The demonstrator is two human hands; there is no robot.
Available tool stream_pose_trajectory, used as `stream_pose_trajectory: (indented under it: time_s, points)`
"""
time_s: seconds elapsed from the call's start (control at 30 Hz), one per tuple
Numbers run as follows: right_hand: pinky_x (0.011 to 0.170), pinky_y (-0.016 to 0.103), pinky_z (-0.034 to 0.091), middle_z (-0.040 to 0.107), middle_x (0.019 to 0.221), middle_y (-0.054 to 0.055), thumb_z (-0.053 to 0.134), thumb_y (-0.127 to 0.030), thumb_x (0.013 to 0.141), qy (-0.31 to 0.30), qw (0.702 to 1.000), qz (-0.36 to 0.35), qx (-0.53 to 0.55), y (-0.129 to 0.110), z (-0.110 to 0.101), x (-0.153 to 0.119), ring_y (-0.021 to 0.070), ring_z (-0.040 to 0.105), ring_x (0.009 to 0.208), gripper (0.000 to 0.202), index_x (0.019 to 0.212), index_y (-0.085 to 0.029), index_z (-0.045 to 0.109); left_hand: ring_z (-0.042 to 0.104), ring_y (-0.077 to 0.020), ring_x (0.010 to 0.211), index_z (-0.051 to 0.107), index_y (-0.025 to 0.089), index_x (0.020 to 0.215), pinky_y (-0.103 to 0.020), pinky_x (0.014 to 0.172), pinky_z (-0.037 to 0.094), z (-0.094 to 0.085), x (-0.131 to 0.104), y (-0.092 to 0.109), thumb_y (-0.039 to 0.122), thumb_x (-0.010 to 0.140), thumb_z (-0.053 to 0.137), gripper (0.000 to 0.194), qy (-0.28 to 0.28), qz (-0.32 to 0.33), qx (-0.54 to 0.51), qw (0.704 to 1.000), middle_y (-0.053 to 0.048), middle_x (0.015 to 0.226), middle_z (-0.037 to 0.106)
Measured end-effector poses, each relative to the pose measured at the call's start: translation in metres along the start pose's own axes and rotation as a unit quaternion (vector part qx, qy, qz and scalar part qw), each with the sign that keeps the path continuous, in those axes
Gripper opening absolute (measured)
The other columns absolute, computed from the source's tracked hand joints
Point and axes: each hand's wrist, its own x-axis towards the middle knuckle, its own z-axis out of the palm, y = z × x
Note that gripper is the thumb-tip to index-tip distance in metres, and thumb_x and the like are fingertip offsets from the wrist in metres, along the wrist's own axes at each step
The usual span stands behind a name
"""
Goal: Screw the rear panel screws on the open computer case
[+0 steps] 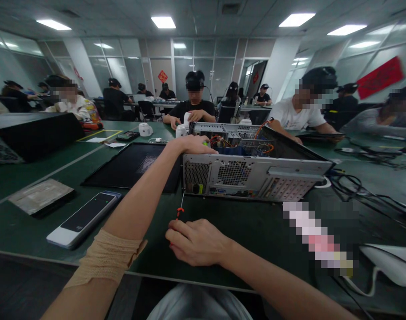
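An opened computer case (252, 178) lies on its side, with its rear panel facing me and wires showing inside. My left hand (198, 144) is over its near left top corner. It grips the case there, with the fingertips partly hidden inside. Below it, my right hand (199, 242) is closed around a red and black screwdriver (179, 212). The screwdriver's shaft points away from me, and its tip meets the lower left corner of the rear panel. Left of the case lies a black side panel (122, 166) with a patch of small holes.
A white and black handheld device (84, 218) and a flat, rectangular grey piece (42, 195) lie at left. Another black computer case (36, 133) stands farther left. Black cables (352, 191) tangle at right. Several co-workers sit around the green table (149, 262) and beyond.
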Motion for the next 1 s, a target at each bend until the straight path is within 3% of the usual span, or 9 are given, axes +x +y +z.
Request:
stream_pose_trajectory:
  time_s: [0.13, 0.23, 0.3, 0.43, 0.57, 0.7, 0.87, 1.0]
  points:
    - [0.054, 0.025, 0.042, 0.068, 0.113, 0.009, 0.045, -0.027, 0.097, 0.007, 1.0, -0.018, 0.005, -0.001, 0.008, 0.002, 0.0115, 0.062, 0.066, 0.017, 0.106, -0.016, 0.055, 0.048, -0.0346, 0.129, 0.036, 0.016, 0.15, -0.039, 0.104, 0.037, 0.001, 0.001, -0.002, 0.085, 0.076, 0.039, 0.101, 0.001, 0.0, -0.002, 1.0, -0.015, 0.15, 0.045]
    - [0.058, 0.025, 0.045, 0.068, 0.112, 0.008, 0.047, -0.026, 0.096, 0.052, 0.998, -0.012, 0.018, 0.001, 0.01, -0.002, 0.012, 0.063, 0.07, 0.017, 0.105, -0.016, 0.056, 0.05, -0.0345, 0.127, 0.038, 0.016, 0.149, -0.039, 0.103, 0.038, 0.001, 0.001, -0.002, 0.085, 0.076, 0.04, 0.1, 0.004, -0.001, -0.002, 1.0, -0.016, 0.148, 0.048]
    - [0.058, 0.025, 0.046, 0.068, 0.11, 0.006, 0.049, -0.032, 0.098, 0.078, 0.997, -0.014, 0.023, 0.004, 0.009, -0.005, 0.0122, 0.063, 0.07, 0.018, 0.103, -0.017, 0.057, 0.05, -0.035, 0.126, 0.04, 0.016, 0.148, -0.041, 0.103, 0.038, 0.001, 0.001, -0.001, 0.085, 0.075, 0.04, 0.1, 0.007, 0.003, -0.004, 1.0, -0.017, 0.147, 0.049]
    - [0.055, 0.023, 0.043, 0.066, 0.109, 0.004, 0.05, -0.045, 0.1, 0.073, 0.997, -0.015, -0.003, 0.007, 0.005, -0.009, 0.0099, 0.06, 0.067, 0.025, 0.101, -0.022, 0.06, 0.051, -0.0355, 0.124, 0.043, 0.016, 0.146, -0.042, 0.102, 0.04, 0.0, 0.0, 0.0, 0.084, 0.076, 0.041, 0.098, 0.008, 0.008, -0.01, 1.0, -0.017, 0.144, 0.052]
    - [0.058, 0.022, 0.047, 0.066, 0.103, 0.004, 0.049, -0.038, 0.101, 0.099, 0.995, 0.001, 0.002, 0.007, 0.003, -0.009, 0.0112, 0.062, 0.073, 0.024, 0.113, -0.02, 0.059, 0.05, -0.0373, 0.125, 0.042, 0.017, 0.148, -0.046, 0.101, 0.041, 0.001, 0.0, -0.002, 0.083, 0.074, 0.042, 0.098, 0.009, -0.002, -0.012, 1.0, -0.016, 0.145, 0.051]
    - [0.065, 0.023, 0.051, 0.067, 0.103, 0.006, 0.051, -0.035, 0.1, 0.112, 0.993, -0.005, 0.038, 0.006, 0.002, -0.01, 0.0117, 0.063, 0.076, 0.022, 0.103, -0.015, 0.061, 0.05, -0.0374, 0.125, 0.041, 0.018, 0.148, -0.046, 0.101, 0.041, 0.002, 0.001, -0.003, 0.083, 0.074, 0.043, 0.099, 0.012, 0.001, -0.02, 1.0, -0.017, 0.146, 0.05]
    - [0.054, 0.022, 0.046, 0.065, 0.103, 0.005, 0.052, -0.034, 0.099, 0.103, 0.995, 0.012, 0.008, 0.005, -0.001, -0.015, 0.0124, 0.062, 0.076, 0.021, 0.114, -0.021, 0.061, 0.051, -0.0373, 0.125, 0.043, 0.014, 0.147, -0.046, 0.102, 0.04, 0.001, 0.0, -0.001, 0.082, 0.075, 0.043, 0.1, 0.017, 0.007, -0.015, 1.0, -0.019, 0.144, 0.052]
    - [0.055, 0.023, 0.049, 0.067, 0.106, 0.007, 0.047, -0.03, 0.1, 0.097, 0.995, 0.01, 0.017, 0.004, -0.004, -0.017, 0.0137, 0.066, 0.079, 0.026, 0.121, -0.018, 0.057, 0.05, -0.0375, 0.126, 0.04, 0.017, 0.149, -0.047, 0.103, 0.039, 0.0, -0.003, 0.001, 0.078, 0.074, 0.047, 0.098, 0.012, 0.0, -0.022, 1.0, -0.016, 0.146, 0.051]
